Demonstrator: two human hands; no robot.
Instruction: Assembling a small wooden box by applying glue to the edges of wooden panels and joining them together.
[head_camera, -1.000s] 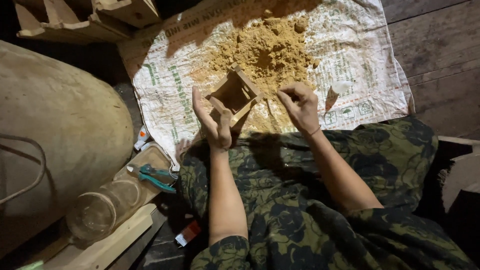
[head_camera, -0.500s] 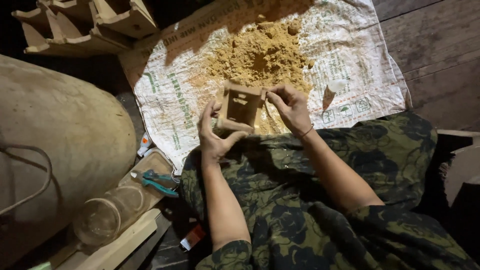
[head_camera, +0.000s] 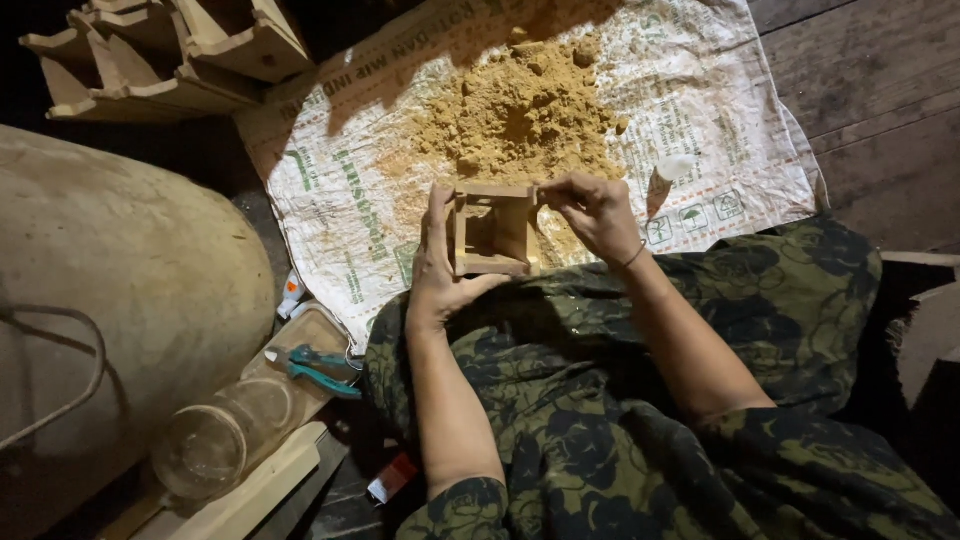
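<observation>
A seated person steadies a small open-topped square box of thin tan wooden slats (head_camera: 492, 232) above the lap. The left hand (head_camera: 440, 270) wraps the box's left wall, thumb along the near edge; the right hand (head_camera: 597, 212) pinches its upper right corner between fingertips. The box looks light, stiff and somewhat fragile at its joints, best gripped by opposite walls. Just beyond both hands lies a heap of yellow-brown powder (head_camera: 520, 120) on a white printed woven sack (head_camera: 720, 130).
</observation>
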